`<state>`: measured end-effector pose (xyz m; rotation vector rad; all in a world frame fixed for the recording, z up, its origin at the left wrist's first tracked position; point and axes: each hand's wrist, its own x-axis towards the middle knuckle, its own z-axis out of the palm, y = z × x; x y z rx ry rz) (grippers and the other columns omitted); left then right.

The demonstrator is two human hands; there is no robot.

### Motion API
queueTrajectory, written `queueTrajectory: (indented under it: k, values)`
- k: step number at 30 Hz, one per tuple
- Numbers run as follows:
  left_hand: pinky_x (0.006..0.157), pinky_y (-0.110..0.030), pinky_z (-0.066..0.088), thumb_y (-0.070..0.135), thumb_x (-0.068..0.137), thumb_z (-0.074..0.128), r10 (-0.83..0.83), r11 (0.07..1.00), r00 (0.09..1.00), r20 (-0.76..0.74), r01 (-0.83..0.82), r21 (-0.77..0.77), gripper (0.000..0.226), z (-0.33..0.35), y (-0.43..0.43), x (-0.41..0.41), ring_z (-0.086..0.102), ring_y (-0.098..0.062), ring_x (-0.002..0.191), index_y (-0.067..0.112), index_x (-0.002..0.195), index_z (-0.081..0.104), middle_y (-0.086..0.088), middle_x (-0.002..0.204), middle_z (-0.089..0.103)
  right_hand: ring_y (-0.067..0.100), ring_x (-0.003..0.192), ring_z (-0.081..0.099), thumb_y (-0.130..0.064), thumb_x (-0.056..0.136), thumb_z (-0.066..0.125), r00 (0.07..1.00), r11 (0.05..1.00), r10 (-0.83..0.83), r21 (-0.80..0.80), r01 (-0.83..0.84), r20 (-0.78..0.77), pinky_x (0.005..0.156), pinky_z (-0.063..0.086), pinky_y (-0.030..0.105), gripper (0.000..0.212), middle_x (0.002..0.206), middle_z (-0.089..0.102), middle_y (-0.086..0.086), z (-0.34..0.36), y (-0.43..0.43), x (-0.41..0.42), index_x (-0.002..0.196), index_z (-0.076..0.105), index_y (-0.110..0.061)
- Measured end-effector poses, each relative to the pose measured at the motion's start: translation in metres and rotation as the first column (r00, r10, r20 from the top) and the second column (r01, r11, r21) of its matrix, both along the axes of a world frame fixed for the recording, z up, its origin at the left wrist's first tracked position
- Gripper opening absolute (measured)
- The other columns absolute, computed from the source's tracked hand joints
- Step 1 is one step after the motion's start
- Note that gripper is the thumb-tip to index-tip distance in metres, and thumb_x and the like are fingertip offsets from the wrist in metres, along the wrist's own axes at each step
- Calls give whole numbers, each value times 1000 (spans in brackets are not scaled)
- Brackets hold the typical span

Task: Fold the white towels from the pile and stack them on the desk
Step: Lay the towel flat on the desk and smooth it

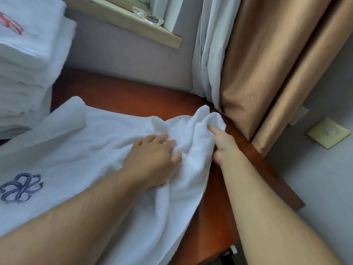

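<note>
A white towel with a blue embroidered emblem lies spread across the reddish wooden desk, its right end bunched up. My left hand rests on the towel with its fingers curled into the bunched cloth. My right hand grips the towel's raised right edge near the desk's far right corner, with most of its fingers hidden in the fabric. A tall stack of folded white towels stands on the desk at the far left, the top one bearing a red emblem.
Tan and white curtains hang right behind the desk's right corner. A windowsill with a clear glass object runs along the wall above. A wall socket plate is at the right. The desk's right edge drops off beside my right forearm.
</note>
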<state>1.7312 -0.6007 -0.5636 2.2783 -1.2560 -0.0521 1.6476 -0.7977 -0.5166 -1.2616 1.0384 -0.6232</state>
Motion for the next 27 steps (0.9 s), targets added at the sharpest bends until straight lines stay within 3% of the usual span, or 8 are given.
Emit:
queueTrajectory:
  k: [4, 7, 10, 13, 18, 21, 24, 27]
  values:
    - [110, -40, 19, 57, 95, 24, 58, 997, 998, -16, -57, 45, 52, 4, -7, 0, 28, -17, 141, 36, 139, 45, 8, 155, 34, 20, 74, 61, -22, 85, 65, 888, 807, -431, -373, 458, 158, 60, 46, 24, 23, 95, 61, -3, 12, -10, -29, 106, 57, -14]
    - [114, -49, 20, 68, 89, 27, 106, 965, 994, -22, -98, 244, 70, 16, -22, 3, 23, -27, 145, 31, 148, 36, 1, 163, 23, 22, 84, 59, -28, 90, 57, 770, 537, -638, -699, 472, 30, 64, 40, 30, 31, 99, 55, -6, 18, -12, -71, 118, 46, -23]
    - [112, -52, 22, 72, 88, 36, 114, 969, 992, -58, -98, 228, 74, 27, -35, -1, 28, -32, 141, 29, 148, 38, -5, 157, 31, 37, 112, 57, -12, 87, 57, 647, 602, -709, -718, 350, -279, 93, 45, 49, 58, 125, 55, 5, 9, -13, -106, 140, 35, -23]
    - [110, -46, 30, 50, 96, 45, 37, 995, 991, -126, -49, -88, 56, 20, -31, -3, 36, -28, 137, 26, 146, 42, -4, 156, 33, 38, 124, 42, -16, 83, 67, 384, 564, -773, -824, 52, -505, 102, 32, 51, 72, 143, 42, 14, -5, -7, -123, 147, 35, -24]
    - [93, -40, 46, 43, 96, 54, -125, 974, 961, -246, 72, -213, 36, 16, -26, 6, 59, -23, 103, 23, 125, 47, 2, 134, 38, 20, 133, 44, -36, 99, 49, 722, 534, -275, -725, -434, -635, 98, 34, 28, 39, 141, 49, -2, -10, -1, -88, 133, 60, -20]
    - [92, -36, 40, 45, 97, 50, -113, 988, 960, -257, 80, -135, 35, 18, -33, 12, 53, -22, 113, 22, 123, 47, -3, 128, 49, 20, 149, 23, -55, 102, 30, 608, 660, -33, -475, -582, -793, 115, 23, 35, 58, 161, 29, -6, -16, -3, -61, 154, 36, -29]
    - [112, -41, 30, 63, 95, 39, -119, 989, 972, -203, 133, 57, 60, 20, -44, 15, 39, -26, 136, 28, 144, 42, -3, 150, 41, 36, 153, 7, -58, 103, 15, 380, 762, -146, -349, -545, -913, 122, 13, 55, 64, 168, 11, 4, -22, -23, -67, 160, 16, -30]
    - [123, -48, 9, 71, 94, 25, -168, 961, 983, -76, 181, 208, 71, 14, -48, 18, 16, -22, 151, 31, 153, 32, -2, 163, 25, 38, 153, 4, -56, 104, 12, 342, 831, -194, -339, -441, -919, 121, 10, 57, 61, 168, 7, 4, -19, -43, -92, 160, 15, -32]
